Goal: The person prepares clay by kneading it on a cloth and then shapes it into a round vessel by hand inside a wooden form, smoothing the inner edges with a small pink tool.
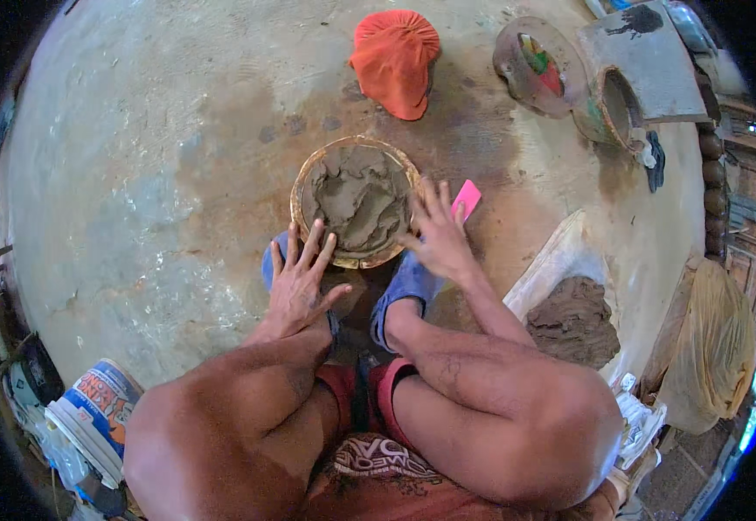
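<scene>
A round mould or shallow bowl with a pale rim (301, 167) stands on the floor between my feet. Grey-brown wet clay (356, 195) fills it, its surface lumpy and dented. My left hand (300, 291) lies open at the near left of the rim, fingers spread and fingertips at the clay's edge. On the right side, my right hand (440, 236) is open too, its fingers apart over the rim. Just beyond its fingers shows a flat pink piece like a scraper (467, 200); it appears to lie beside the hand rather than in it.
An orange cloth (395, 61) covers something beyond the bowl. Farther right stand a worn round container (540, 65), a rusty-rimmed vessel (618, 104) and a grey board (643, 56). More clay (573, 321) lies on a whitish sack (547, 260). A bucket (100, 404) is at lower left.
</scene>
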Motion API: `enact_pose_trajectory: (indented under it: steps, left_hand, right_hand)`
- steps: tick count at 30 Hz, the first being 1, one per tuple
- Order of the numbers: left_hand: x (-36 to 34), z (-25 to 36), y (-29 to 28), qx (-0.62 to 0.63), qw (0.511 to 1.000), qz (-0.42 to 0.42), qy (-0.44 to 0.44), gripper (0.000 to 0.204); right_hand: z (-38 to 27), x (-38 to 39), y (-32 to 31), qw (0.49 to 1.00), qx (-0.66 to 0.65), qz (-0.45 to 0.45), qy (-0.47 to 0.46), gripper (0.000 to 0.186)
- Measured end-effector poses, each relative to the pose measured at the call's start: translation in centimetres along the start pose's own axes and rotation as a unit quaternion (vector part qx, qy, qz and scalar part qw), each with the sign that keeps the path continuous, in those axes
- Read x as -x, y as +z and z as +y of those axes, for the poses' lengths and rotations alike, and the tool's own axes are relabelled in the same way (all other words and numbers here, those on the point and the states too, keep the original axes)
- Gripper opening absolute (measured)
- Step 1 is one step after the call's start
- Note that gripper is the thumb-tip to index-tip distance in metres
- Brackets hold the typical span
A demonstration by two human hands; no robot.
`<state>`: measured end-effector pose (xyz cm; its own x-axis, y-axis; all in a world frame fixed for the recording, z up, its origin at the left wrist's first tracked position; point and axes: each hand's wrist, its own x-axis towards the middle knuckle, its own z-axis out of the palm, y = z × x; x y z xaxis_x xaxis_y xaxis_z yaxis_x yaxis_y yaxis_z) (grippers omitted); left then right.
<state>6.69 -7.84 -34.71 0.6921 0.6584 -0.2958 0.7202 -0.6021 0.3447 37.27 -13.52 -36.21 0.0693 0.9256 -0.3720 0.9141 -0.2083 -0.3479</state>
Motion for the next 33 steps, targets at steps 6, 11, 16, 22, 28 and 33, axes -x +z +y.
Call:
enact_pose_trajectory:
  steps: [6,11,16,22,28,33]
  left_hand:
    - [-3.1,-0.2,0.4,0.131,0.985,0.085,-0.067,0.130]
    - [-5.2,-0.6,0.6,0.129,0.982,0.086,-0.109,0.147]
    - [-5.0,0.0,1.1,0.095,0.984,0.093,-0.117,0.156]
    - [-5.8,0.8,1.6,0.086,0.978,0.103,-0.159,0.156]
    - [-6.1,0.8,1.6,0.096,0.975,0.103,-0.175,0.154]
    - [-5.4,-0.2,1.8,0.134,0.975,0.126,-0.126,0.153]
  right_hand:
    - [1.9,-2.1,-1.4,0.995,-0.027,0.035,0.085,0.140]
    - [0.5,-5.1,-2.2,0.991,-0.025,0.012,0.131,0.143]
    - [1.7,-3.9,-0.9,0.990,-0.084,0.049,0.103,0.150]
    - [-0.6,-2.9,0.3,0.990,-0.042,0.036,0.131,0.156]
    - [-0.9,-2.6,0.8,0.992,-0.060,0.088,0.064,0.153]
    - [-3.5,-0.4,0.7,0.997,-0.037,0.058,0.044,0.151]
